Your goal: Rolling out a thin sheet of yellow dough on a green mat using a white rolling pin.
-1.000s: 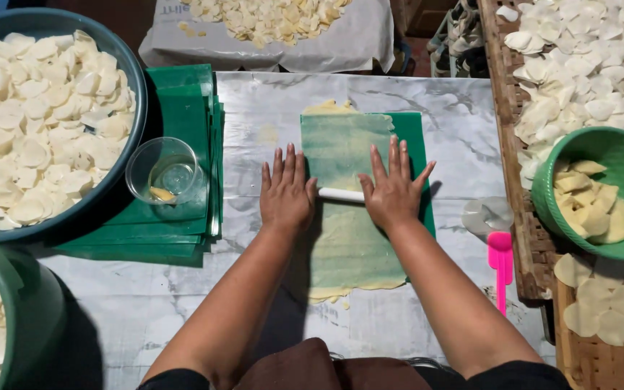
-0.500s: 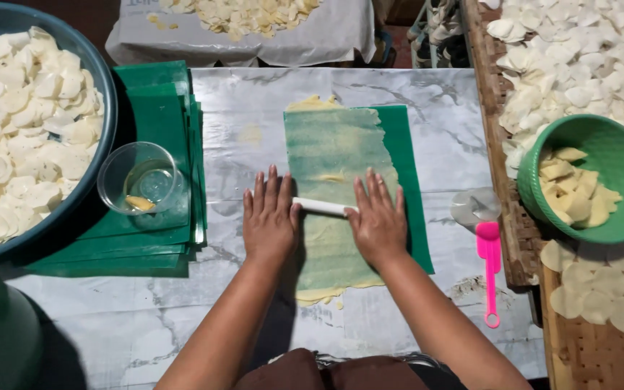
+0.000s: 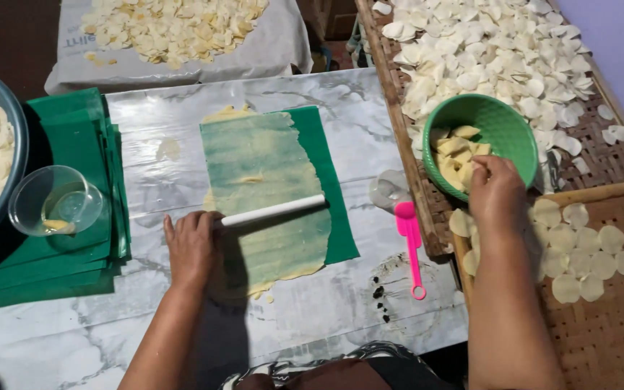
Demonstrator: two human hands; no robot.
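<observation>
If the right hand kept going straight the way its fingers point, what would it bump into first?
The right hand points up and slightly left, into the green bowl. Its fingertips are already at the pale slices inside, so those come first, then the bowl's inner wall. Whether it touches them yet is unclear.

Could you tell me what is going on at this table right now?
A person is rolling thin yellowish dough flat on a green sheet laid on a marble table. The left hand rests on one end of a white rolling pin lying across the dough. The right hand reaches into a green bowl of pale dough pieces. A pink scoop lies between them, and woven trays on the right hold many thin pale rounds.
</observation>
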